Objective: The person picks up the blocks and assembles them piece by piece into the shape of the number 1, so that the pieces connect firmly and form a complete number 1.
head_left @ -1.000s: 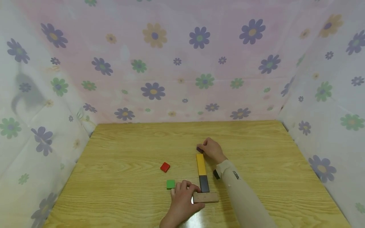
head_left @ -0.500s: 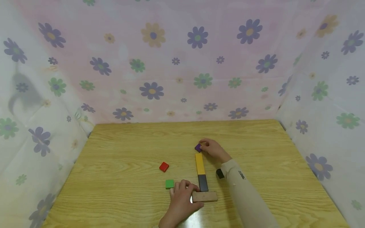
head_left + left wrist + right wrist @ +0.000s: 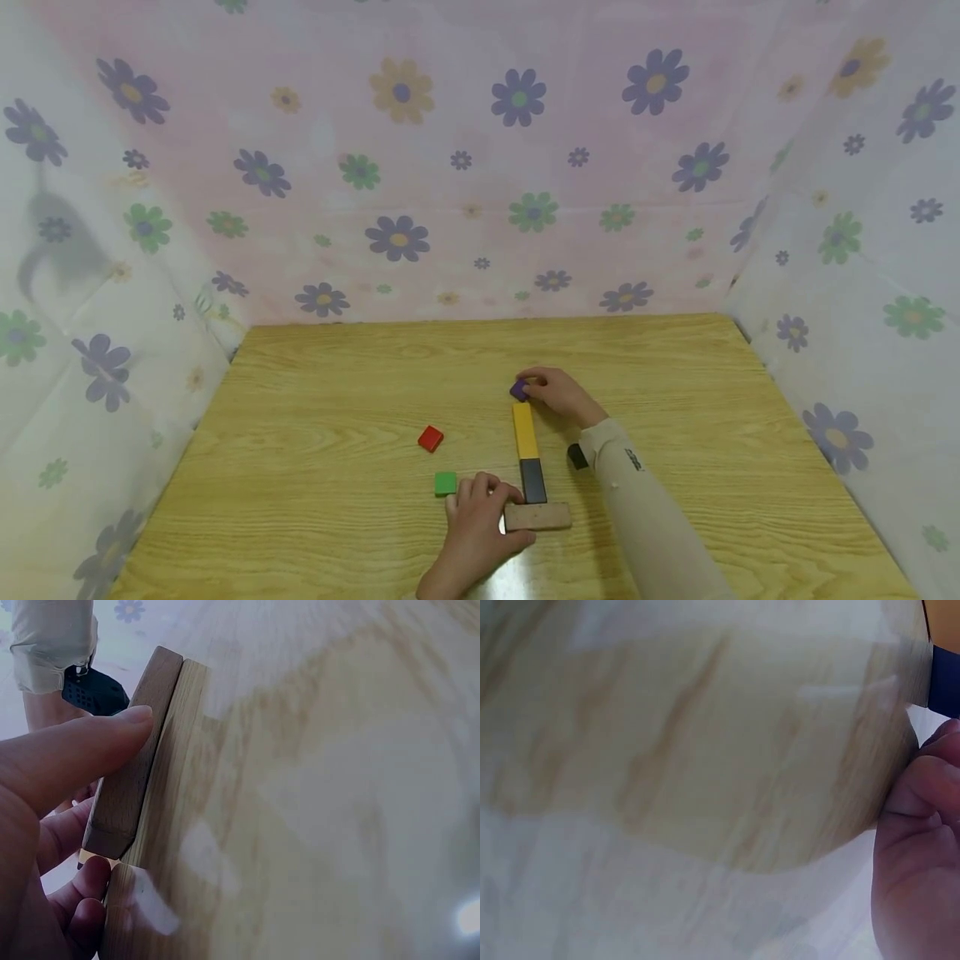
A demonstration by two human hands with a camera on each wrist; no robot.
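Observation:
My left hand (image 3: 478, 529) holds the left end of a plain wooden block (image 3: 543, 517), thumb on its near side and fingers round the far side. In the left wrist view the thumb lies along that wooden block (image 3: 135, 772). A dark grey block (image 3: 533, 481) runs away from the wooden one, and a yellow block (image 3: 525, 431) continues the line beyond it. At the far end of the yellow block, my right hand (image 3: 564, 396) pinches a small purple block (image 3: 518, 389), turned at an angle. Part of it, blue-looking, shows at the right wrist view's edge.
A red block (image 3: 431, 438) lies left of the row, and a green block (image 3: 446, 484) sits close by the left fingers. Beside the right sleeve (image 3: 637, 492) is a black block (image 3: 577, 456), partly covered. Flower-patterned cloth (image 3: 450, 167) encloses the wood-grain table (image 3: 315, 400).
The purple block has turned in my right fingers, from a dark side to its purple face, and shifted slightly left. My left hand keeps its hold on the wooden block.

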